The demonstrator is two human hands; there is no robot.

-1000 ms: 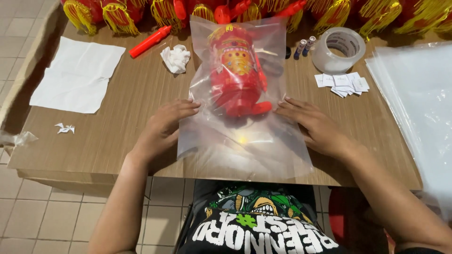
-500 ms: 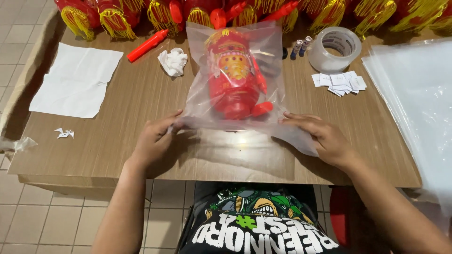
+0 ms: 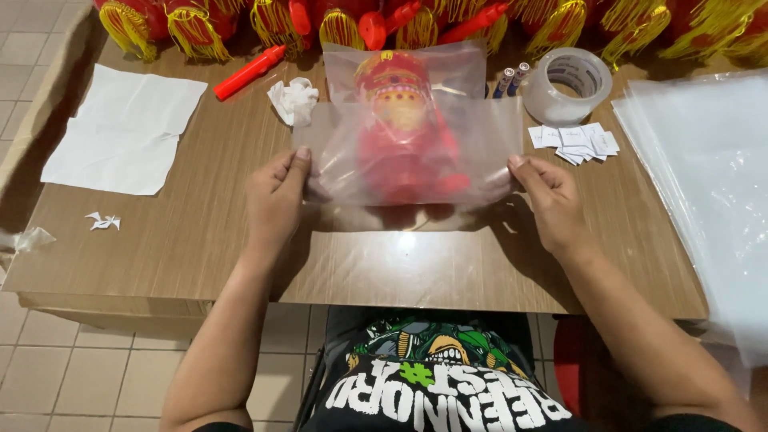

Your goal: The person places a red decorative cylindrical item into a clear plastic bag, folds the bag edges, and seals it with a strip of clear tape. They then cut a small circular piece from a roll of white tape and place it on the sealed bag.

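Observation:
A red and gold lantern [image 3: 400, 120] lies inside a clear plastic bag [image 3: 412, 156] in the middle of the wooden table [image 3: 400, 264]. The bag's open end is folded up over the lantern. My left hand [image 3: 276, 200] pinches the folded flap at its left edge. My right hand [image 3: 552, 200] pinches the same flap at its right edge. The lantern's lower part is blurred behind the doubled plastic.
A roll of clear tape [image 3: 572, 80] and small white labels [image 3: 576, 142] lie at the right. A stack of clear bags [image 3: 704, 168] covers the far right. White paper [image 3: 124, 132], a red handle [image 3: 250, 72] and crumpled paper [image 3: 293, 100] lie left. More tasselled lanterns [image 3: 192, 24] line the back.
Both hands have lifted the bag's near end off the table and folded it up over the lantern, moving away from me.

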